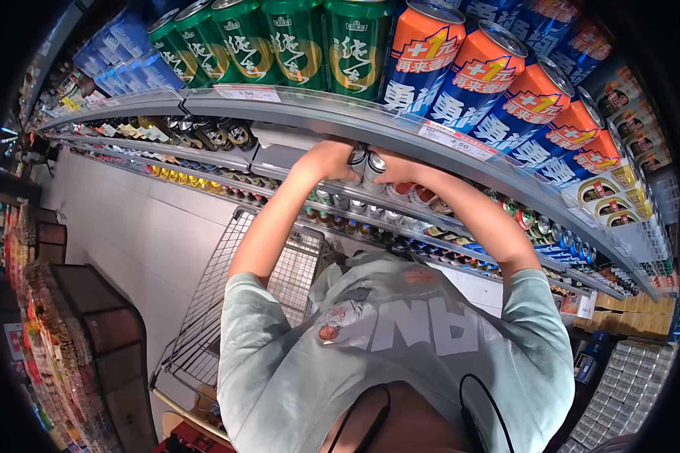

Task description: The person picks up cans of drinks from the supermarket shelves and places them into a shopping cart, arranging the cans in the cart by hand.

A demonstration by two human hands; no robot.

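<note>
Both of my hands reach under the front edge of the upper shelf [317, 109] to the shelf below. My left hand [332, 161] is wrapped round a light-coloured can [357, 160]. Beside it my right hand [397, 167] closes on another silvery can [375, 164]. The two cans stand upright, side by side, near the shelf's front. Some fingertips are hidden behind the cans. Red-and-white cans [423, 196] stand just right of my right hand.
Tall green cans [295, 41] and orange-and-blue cans [431, 57] line the upper shelf. A wire shopping cart [227, 279] is at my left, beyond it a display stand [98, 325]. Stacked silver goods [619, 400] are at the lower right.
</note>
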